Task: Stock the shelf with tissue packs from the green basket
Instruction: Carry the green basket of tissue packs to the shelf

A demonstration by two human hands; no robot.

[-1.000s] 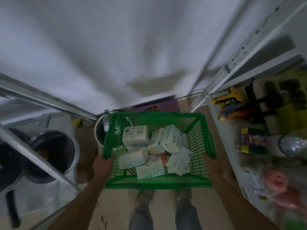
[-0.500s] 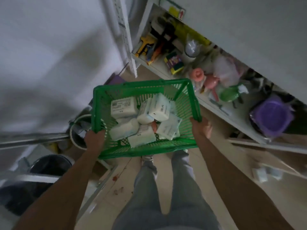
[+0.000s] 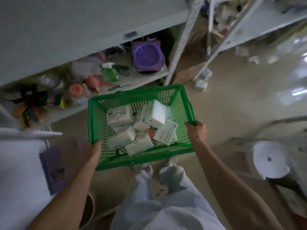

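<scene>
I carry a green plastic basket (image 3: 186, 103) at waist height over the floor. Several white tissue packs (image 3: 156, 113) lie jumbled inside it. My left hand (image 3: 92, 151) grips the basket's near left rim. My right hand (image 3: 197, 128) grips its right rim near the corner. A white shelf unit (image 3: 93, 37) stands just beyond the basket, at the upper left; its low board holds mixed goods. Two tissue packs (image 3: 201, 84) lie on the floor by a shelf post.
A purple round basket (image 3: 147, 58), a green spray bottle (image 3: 109, 73) and pink items (image 3: 76, 90) sit on the low shelf. Another white rack (image 3: 249, 19) stands at the upper right. A white round stool (image 3: 270, 159) is at the right. A purple box (image 3: 53, 168) lies at the left.
The view has swung right along the shelving while both hands kept hold of the basket. The pots and the wall at the left have gone; the purple basket and second rack have come in.
</scene>
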